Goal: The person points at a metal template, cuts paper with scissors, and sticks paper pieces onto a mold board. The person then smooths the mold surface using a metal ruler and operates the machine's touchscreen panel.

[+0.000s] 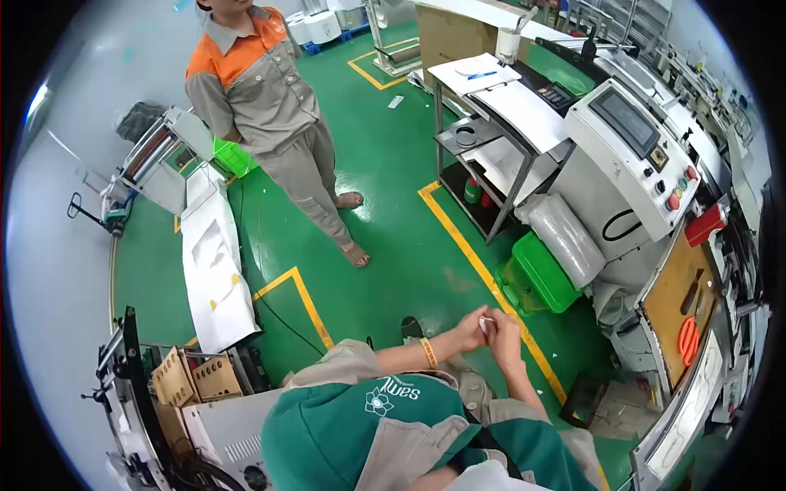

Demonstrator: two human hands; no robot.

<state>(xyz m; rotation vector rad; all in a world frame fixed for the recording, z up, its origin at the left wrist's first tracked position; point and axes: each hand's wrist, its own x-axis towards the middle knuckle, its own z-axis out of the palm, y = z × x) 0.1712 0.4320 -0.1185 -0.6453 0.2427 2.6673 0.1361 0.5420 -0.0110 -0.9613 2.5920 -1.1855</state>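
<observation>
My left hand [470,331], with a yellow band [428,353] on its wrist, is held in front of my body at waist height. Against it, my right hand [505,335] is closed, and the fingers of both meet. Between the fingertips shows a small white piece [486,325], too small to name. Its other parts are hidden by the fingers.
A person [270,106] in a grey and orange uniform stands ahead on the left. To the right are a control panel [630,135], a green bin [540,274], a metal trolley [513,192] and orange scissors [688,337]. A cable [282,315] crosses the green floor.
</observation>
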